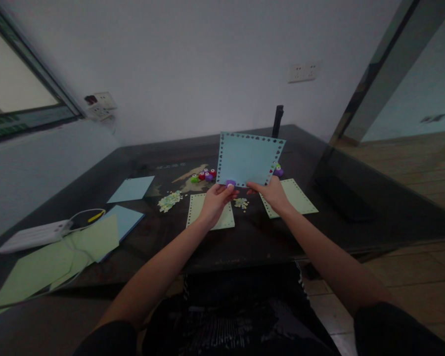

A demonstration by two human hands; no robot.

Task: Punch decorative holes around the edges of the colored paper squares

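Blue sheet [249,159], edge [242,186] in right grip [250,188]

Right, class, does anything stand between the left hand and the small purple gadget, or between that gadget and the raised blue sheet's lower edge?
Nothing visible does. The left hand is already on the purple gadget, which sits at the blue sheet's lower edge. The right hand grips farther right, clear of both.

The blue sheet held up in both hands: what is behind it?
Past the right edge of the blue sheet, a purple and a green punch peek out, and a black upright object rises above. The sheet covers the rest.
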